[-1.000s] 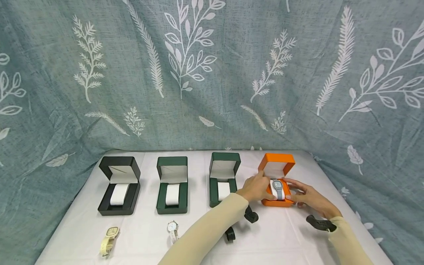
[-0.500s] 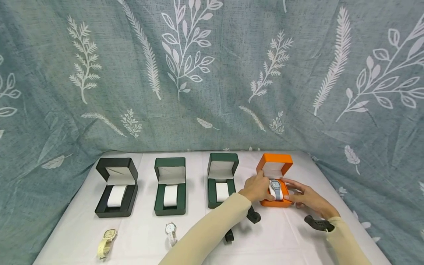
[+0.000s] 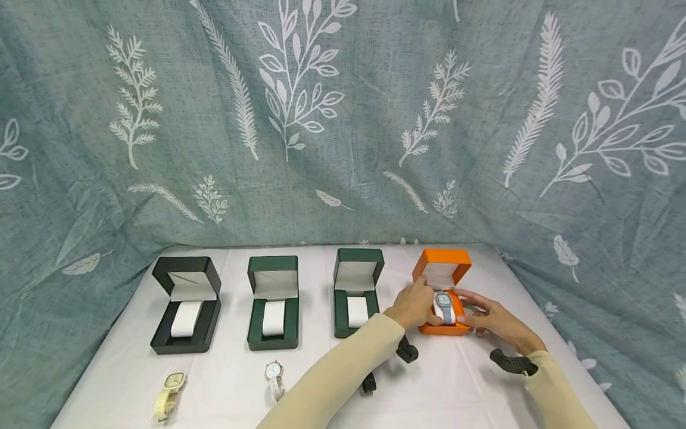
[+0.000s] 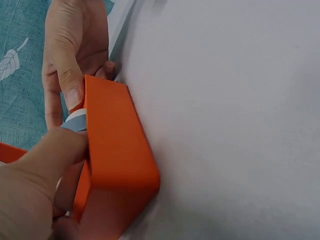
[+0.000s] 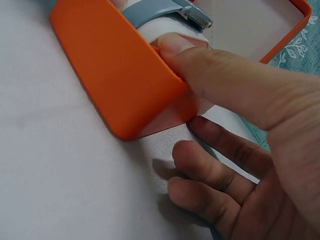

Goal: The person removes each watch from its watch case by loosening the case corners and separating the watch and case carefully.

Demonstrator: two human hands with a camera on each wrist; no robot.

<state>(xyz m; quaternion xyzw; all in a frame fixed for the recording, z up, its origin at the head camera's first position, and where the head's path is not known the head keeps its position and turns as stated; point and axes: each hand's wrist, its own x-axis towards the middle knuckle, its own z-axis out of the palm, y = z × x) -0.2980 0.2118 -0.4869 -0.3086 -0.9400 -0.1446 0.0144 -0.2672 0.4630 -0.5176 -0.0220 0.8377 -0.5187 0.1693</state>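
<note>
A blue-grey wristwatch (image 3: 444,302) is wrapped round a white cushion inside the opened orange watch box (image 3: 442,331). My left hand (image 3: 414,302) is at the box's left side, fingers down inside. Its thumb (image 4: 67,145) lies against the strap and cushion, gripping them. On the other side my right hand (image 3: 495,319) holds the box at its right wall. In the right wrist view its thumb (image 5: 200,62) reaches over the rim to the cushion's end, by the strap buckle (image 5: 197,17). The other fingers hang half curled beside the box; the left fingertips are hidden.
Three more opened boxes with white cushions stand leftward: two green boxes (image 3: 343,325) (image 3: 273,344) and a black box (image 3: 184,345). On the white tablecloth (image 3: 225,387) lie a gold watch (image 3: 170,393), a white-strapped watch (image 3: 275,378) and a black object (image 3: 368,382) partly behind my left sleeve.
The whole scene shifts slightly left as the head view turns. Both hands keep their places on the orange box and watch, with little visible movement.
</note>
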